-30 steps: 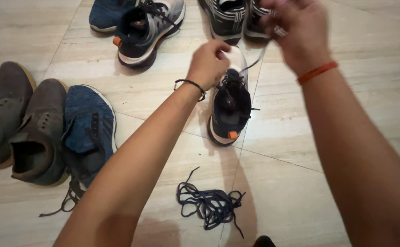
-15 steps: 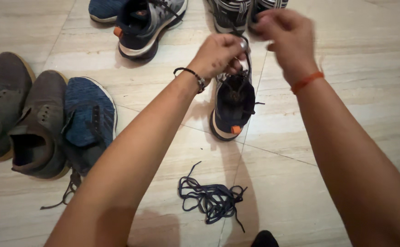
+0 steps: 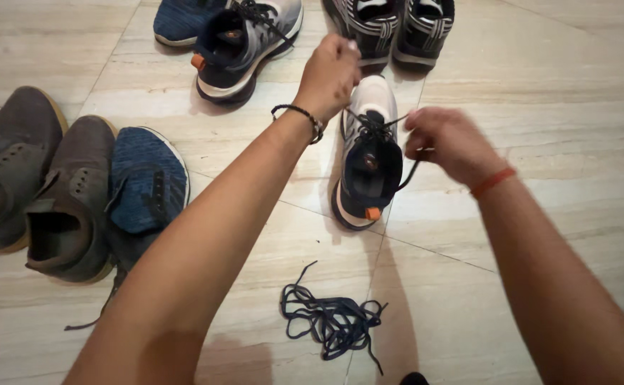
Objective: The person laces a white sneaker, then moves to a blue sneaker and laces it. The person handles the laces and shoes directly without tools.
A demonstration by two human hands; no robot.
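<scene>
I see my left hand [image 3: 330, 71] and right hand [image 3: 444, 142] pinching the laces [image 3: 380, 128] of the sneaker [image 3: 369, 160] on the floor [image 3: 540, 107].

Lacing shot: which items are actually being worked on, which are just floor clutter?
In use:
- left hand, at the toe of the sneaker
- right hand, pinching the black lace
- grey and navy sneaker

Lying about:
- loose lace pile
- brown shoes
- blue knit shoe
- matching sneaker
- striped pair
</scene>
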